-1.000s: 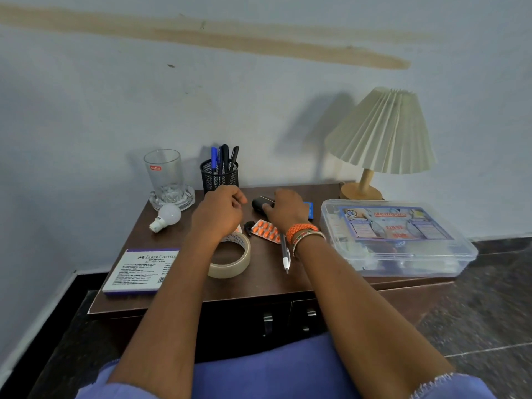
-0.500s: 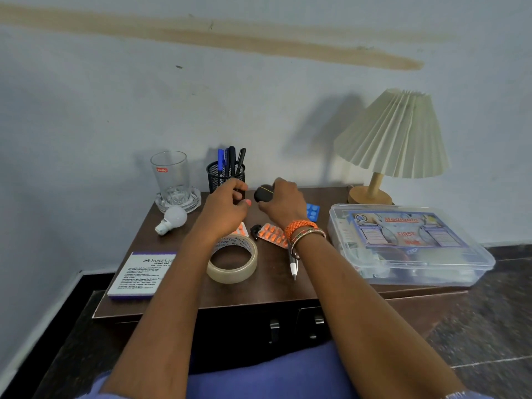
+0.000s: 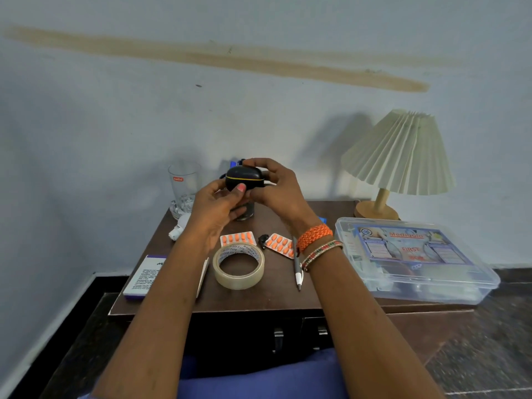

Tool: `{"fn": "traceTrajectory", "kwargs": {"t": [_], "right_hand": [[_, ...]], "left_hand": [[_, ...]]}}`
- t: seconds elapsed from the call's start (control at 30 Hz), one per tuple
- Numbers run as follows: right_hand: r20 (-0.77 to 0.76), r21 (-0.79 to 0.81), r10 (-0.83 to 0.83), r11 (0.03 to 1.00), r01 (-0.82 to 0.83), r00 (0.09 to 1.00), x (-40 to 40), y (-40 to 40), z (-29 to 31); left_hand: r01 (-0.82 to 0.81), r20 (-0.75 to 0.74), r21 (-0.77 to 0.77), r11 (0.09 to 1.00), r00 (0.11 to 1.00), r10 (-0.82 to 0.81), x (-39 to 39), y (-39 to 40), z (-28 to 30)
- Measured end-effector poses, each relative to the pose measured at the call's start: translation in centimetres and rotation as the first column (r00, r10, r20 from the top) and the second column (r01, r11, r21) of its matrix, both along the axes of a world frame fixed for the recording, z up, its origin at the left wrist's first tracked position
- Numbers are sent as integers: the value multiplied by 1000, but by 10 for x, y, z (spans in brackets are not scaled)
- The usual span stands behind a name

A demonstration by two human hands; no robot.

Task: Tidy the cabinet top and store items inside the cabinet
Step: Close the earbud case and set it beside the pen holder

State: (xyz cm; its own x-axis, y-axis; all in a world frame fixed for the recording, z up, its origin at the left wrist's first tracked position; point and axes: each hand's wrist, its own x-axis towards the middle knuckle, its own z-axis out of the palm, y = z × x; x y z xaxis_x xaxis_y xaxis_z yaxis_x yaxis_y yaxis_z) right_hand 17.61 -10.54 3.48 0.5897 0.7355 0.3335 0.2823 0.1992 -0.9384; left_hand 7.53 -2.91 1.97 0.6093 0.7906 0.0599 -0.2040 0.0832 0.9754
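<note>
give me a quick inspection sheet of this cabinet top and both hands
surface: dark wooden cabinet top, crowded.
job's things: black case held up; tape roll, two pill strips, pen, stamp pad box, bulb, first aid box.
clutter: glass, lamp.
hands: left hand and right hand grip the case.
cables: nothing seen.
surroundings: stained wall, dark floor.

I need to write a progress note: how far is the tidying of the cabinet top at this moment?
Nothing looks stored yet. In hand: the left hand and the right hand together hold a small black case above the cabinet top. Left to do: the tape roll, two orange pill strips, pen, bulb, glass and first aid box lie out; the cabinet doors look closed.
</note>
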Motion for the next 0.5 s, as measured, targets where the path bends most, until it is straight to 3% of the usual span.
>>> {"fn": "traceTrajectory", "kwargs": {"t": [0.13, 0.27, 0.33, 0.4, 0.5], "right_hand": [[-248, 58, 163, 986, -153, 955, -1, -5, 9], [-246, 65, 169, 985, -158, 954, 5, -9, 9], [-139, 51, 118, 992, -112, 983, 7, -10, 9], [119, 63, -25, 998, 18, 993, 5, -10, 11], [553, 141, -213, 977, 162, 805, -4, -12, 11]], "left_hand": [[-33, 45, 16, 999, 998, 32, -3, 2, 2], [-65, 73, 89, 994, 996, 59, -3, 3, 5], [-88, 73, 160, 983, 994, 77, -4, 3, 7], [-121, 77, 233, 965, 991, 106, -4, 1, 9], [-148, 87, 294, 944, 988, 128, -7, 1, 11]]}}
